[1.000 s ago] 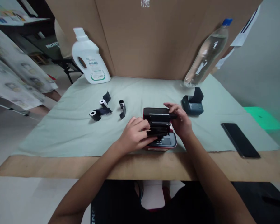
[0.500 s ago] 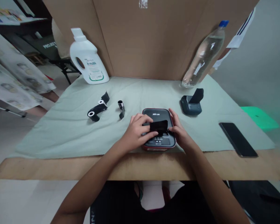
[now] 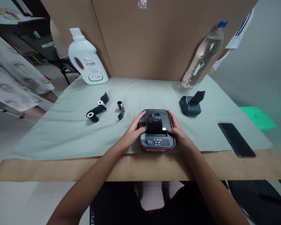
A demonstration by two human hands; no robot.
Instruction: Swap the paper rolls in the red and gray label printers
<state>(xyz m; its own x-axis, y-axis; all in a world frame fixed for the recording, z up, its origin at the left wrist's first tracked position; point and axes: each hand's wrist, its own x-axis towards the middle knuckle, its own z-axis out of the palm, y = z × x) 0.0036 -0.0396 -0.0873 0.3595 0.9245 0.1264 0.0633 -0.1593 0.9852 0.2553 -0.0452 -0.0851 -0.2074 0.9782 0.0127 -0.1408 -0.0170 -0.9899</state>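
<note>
A small black-topped printer point(image 3: 170, 142) with red sides sits near the front edge of the cloth. From its slot a black paper strip point(image 3: 154, 122) rises and curls back over the lid. My left hand point(image 3: 134, 129) grips the printer's left side, its thumb at the strip's lower left. Around the right side is my right hand point(image 3: 179, 131), thumb on the top by the right end of the slot. The fingertips of both hands are partly hidden behind the body.
Black paper rolls point(image 3: 93, 116) and a smaller roll point(image 3: 120, 106) lie to the left. At the right are a black device with a strip point(image 3: 190, 107) and a phone point(image 3: 236, 139). A white jug point(image 3: 89, 59) and a clear bottle point(image 3: 204, 56) stand against the cardboard point(image 3: 145, 40).
My left hand has left the black strip and moved to the printer's left side. The strip now curls back over the lid, further left. My right hand stays at the right side.
</note>
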